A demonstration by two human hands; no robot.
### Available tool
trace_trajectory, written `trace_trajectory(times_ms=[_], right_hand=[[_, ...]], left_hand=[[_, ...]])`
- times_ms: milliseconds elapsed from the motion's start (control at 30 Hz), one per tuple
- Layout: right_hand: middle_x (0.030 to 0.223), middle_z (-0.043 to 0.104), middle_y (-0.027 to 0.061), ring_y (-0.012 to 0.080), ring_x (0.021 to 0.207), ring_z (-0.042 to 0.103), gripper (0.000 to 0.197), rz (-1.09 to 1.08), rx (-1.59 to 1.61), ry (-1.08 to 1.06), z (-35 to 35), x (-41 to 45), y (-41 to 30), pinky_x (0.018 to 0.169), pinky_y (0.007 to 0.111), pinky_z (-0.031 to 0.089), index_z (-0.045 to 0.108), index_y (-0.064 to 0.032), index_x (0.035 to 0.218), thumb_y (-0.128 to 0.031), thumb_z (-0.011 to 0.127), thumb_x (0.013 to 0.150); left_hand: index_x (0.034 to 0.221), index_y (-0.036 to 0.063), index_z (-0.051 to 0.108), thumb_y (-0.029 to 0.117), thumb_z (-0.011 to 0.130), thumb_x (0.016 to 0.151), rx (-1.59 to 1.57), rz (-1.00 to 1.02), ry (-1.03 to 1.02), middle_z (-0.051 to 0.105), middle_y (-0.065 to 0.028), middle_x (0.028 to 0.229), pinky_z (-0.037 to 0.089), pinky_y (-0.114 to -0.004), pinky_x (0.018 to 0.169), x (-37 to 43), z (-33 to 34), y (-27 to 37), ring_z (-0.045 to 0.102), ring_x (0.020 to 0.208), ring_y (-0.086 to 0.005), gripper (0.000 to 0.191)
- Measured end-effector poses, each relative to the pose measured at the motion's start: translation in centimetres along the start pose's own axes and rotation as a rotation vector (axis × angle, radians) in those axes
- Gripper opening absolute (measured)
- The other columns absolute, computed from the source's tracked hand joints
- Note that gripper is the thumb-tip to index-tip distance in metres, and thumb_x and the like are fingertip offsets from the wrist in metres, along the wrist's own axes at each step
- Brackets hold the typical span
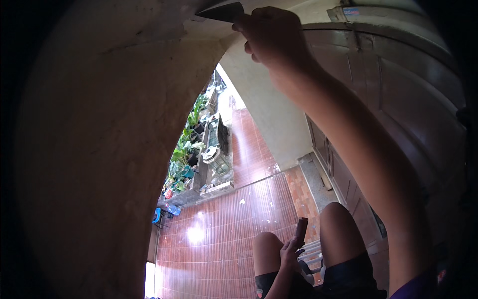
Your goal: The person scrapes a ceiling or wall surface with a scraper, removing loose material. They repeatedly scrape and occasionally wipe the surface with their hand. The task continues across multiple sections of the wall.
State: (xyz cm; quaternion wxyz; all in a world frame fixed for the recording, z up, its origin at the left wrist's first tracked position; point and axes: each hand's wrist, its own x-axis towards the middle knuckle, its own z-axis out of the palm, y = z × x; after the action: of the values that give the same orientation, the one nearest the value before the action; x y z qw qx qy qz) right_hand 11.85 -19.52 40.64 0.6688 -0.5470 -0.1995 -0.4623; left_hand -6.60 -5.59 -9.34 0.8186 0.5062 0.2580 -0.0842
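Observation:
My right hand [274, 35] is raised at the top of the picture, closed round a pointed trowel [222, 12]. Its dark triangular blade points left, close to the wall surface [168, 28] near a rough, patchy area; whether it touches cannot be told. The trowel's handle is mostly hidden in the fist. Low down, between my knees, my left hand [289, 254] holds a dark, elongated object [301, 228] upright; its exact kind is unclear.
A large wall [93, 130] fills the left. Panelled doors [403, 82] stand at the right. Far below lies a reddish tiled floor [224, 239] with small pale bits. Light rungs or slats [310, 252] show under my knees. Potted plants [186, 145] and a glass lantern [216, 160] stand beyond.

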Motion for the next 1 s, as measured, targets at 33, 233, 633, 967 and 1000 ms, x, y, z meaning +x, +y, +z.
trace_trajectory(times_ms=[33,233,633,967,1000], right_hand=[[0.057,0.054,0.0023,0.0085,0.049,0.051,0.013,0.098,0.068,-0.016,-0.4,0.2,-0.6,0.043,0.022,0.037,0.061,-0.0032,0.073,-0.015,0.064,0.078],[0.06,0.056,0.0025,0.0095,0.052,0.054,0.013,0.204,0.128,-0.099,1.9,4.9,2.7,0.046,0.024,0.041,0.062,-0.0029,0.076,-0.016,0.064,0.079],[0.064,0.061,0.0041,0.0132,0.055,0.06,0.013,0.112,-0.204,-0.054,5.3,10.4,8.9,0.05,0.026,0.048,0.063,-0.0042,0.075,-0.016,0.062,0.08],[0.085,0.067,0.0192,0.0293,0.08,0.066,0.024,0.195,-0.303,-0.007,5.4,11.8,7.2,0.068,0.039,0.052,0.064,0.0011,0.08,-0.022,0.064,0.074],[0.077,0.065,0.0144,0.0231,0.07,0.063,0.019,0.247,-0.252,-0.007,6.2,12.0,7.7,0.061,0.035,0.05,0.063,-0.0005,0.076,-0.02,0.063,0.076]], left_hand=[[0.118,0.002,0.057,0.03,0.061,0.089,-0.011,-0.011,0.002,0.064,-0.0093,0.101,0.048,-0.035,0.076,0.0,0.0,0.1,0.062,0.093,-0.0199,0.04],[0.119,0.0013,0.056,0.029,0.06,0.09,0.041,-0.034,-0.028,0.064,-0.0097,0.1,0.048,-0.034,0.076,0.2,0.9,0.4,0.062,0.094,-0.0201,0.04],[0.116,0.0016,0.057,0.031,0.06,0.09,0.064,-0.056,-0.005,0.064,-0.0088,0.101,0.048,-0.033,0.076,0.9,1.9,0.5,0.063,0.095,-0.0203,0.04],[0.121,0.0012,0.054,0.031,0.06,0.09,0.044,-0.086,-0.013,0.063,-0.0091,0.104,0.049,-0.034,0.078,1.9,2.3,-0.4,0.062,0.1,-0.0217,0.043],[0.121,0.0012,0.054,0.031,0.06,0.09,0.039,-0.09,-0.014,0.063,-0.0092,0.104,0.049,-0.034,0.078,1.9,2.2,-0.3,0.062,0.099,-0.0217,0.043]])
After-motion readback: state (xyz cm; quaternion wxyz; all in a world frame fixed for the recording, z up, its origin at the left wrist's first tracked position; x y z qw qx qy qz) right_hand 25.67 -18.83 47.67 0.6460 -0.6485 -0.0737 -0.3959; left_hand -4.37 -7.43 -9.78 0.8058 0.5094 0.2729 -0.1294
